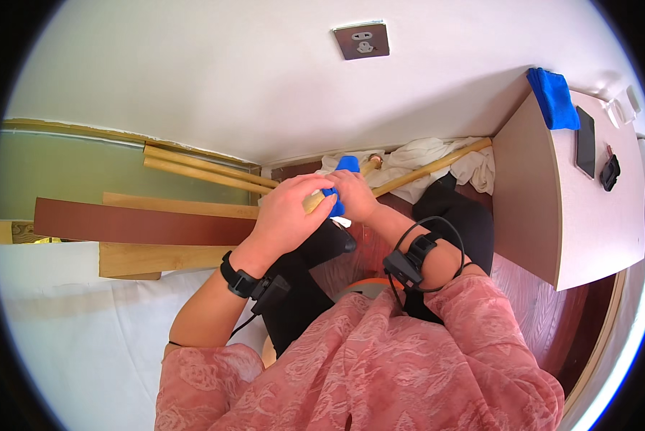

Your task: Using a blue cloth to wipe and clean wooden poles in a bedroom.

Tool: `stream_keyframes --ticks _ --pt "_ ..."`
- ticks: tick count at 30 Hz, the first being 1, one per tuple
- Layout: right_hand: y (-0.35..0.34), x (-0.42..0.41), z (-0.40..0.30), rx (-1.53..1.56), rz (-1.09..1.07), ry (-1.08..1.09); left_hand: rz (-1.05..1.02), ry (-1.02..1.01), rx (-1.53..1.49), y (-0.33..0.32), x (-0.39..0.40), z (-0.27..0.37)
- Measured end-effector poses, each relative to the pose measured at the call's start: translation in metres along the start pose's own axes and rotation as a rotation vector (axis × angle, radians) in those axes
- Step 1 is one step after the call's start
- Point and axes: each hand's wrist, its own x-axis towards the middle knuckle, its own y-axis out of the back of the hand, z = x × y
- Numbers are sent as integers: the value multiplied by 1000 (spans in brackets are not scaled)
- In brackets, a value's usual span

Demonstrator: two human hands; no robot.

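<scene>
Both hands meet in front of me, over my knees. My left hand (290, 210) grips a light wooden piece (314, 202), whose pale rounded part shows between its thumb and fingers. A blue cloth (348, 163) is wrapped about the wood and held under my right hand (353, 195); parts of it stick out above and below the fingers. How far the wood runs on beneath the hands is hidden. Close behind the right hand, a long round wooden pole (435, 168) slants over white fabric (427, 151) on the floor.
To the left lie two slim wooden poles (204, 169), a dark red board (139, 221) and light wooden boards (166, 258). A pale cabinet (538, 215) at the right bears a folded blue cloth (554, 99), a phone (585, 141) and a small black object (610, 172). A wall socket (362, 40) is ahead.
</scene>
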Motion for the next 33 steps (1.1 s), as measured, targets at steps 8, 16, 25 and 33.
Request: stream_keyframes --ticks 8,16,25,33 --pt "-52 -13 20 -80 69 -430 -88 314 -175 5 -16 -10" --pt "-11 6 -26 1361 -28 -1068 -29 339 -264 6 -23 -24" --pt "-24 -3 -34 1637 96 -1049 -41 210 -123 -14 -27 5" --pt "-65 -11 33 1626 93 -1244 25 66 -100 -40 -52 -8"
